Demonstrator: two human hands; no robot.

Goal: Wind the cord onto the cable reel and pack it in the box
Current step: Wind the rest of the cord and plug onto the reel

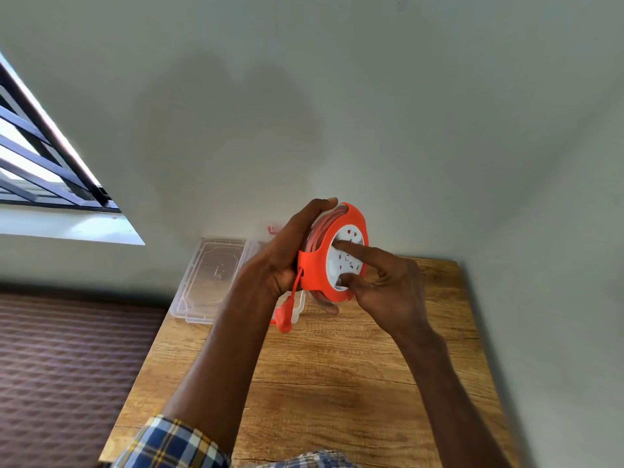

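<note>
Above the table [337,383], before the open box [209,275], the cable reel [312,276] is gripped at its rim by the left hand [287,248], presumably so its hub [339,265], pinched by the right hand [388,292], can be turned, cord [320,229] nearly wound.

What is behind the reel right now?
A clear plastic box lies on the table behind the reel. The left hand and reel cover its right part, so its contents cannot be seen.
</note>
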